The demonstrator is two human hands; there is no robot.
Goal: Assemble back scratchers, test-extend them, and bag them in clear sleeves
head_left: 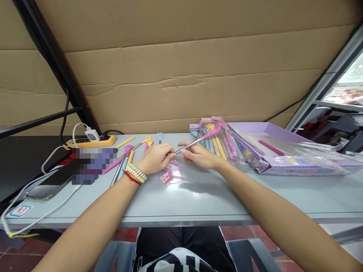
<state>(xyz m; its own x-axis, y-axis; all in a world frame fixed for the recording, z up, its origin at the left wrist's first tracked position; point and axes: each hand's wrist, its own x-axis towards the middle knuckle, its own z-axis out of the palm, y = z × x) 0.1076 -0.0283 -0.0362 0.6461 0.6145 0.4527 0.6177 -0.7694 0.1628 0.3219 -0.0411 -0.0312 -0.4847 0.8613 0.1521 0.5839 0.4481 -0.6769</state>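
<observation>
A back scratcher (pixel 195 142) with a metal rod and a pink end slants up to the right between my hands. My right hand (pixel 200 155) pinches its rod between thumb and fingers. Curled fingers of my left hand (pixel 157 158) close at the rod's lower end, where the handle is hidden. Under the hands lie small pink printed cards (pixel 171 173). Left of them are loose back scratchers, among them a pink one (pixel 128 149), a yellow one (pixel 146 139) and a blue one (pixel 160 136). Beyond my right hand, several back scratchers lie in clear bags (pixel 218 146).
A purple box (pixel 295 166) at the right holds clear plastic bags and a pink stick (pixel 270 147). At the left are a phone (pixel 52 183), white cables (pixel 53 207) and a yellow power strip (pixel 107 141). Cardboard (pixel 184 75) walls the back of the grey table (pixel 204 204).
</observation>
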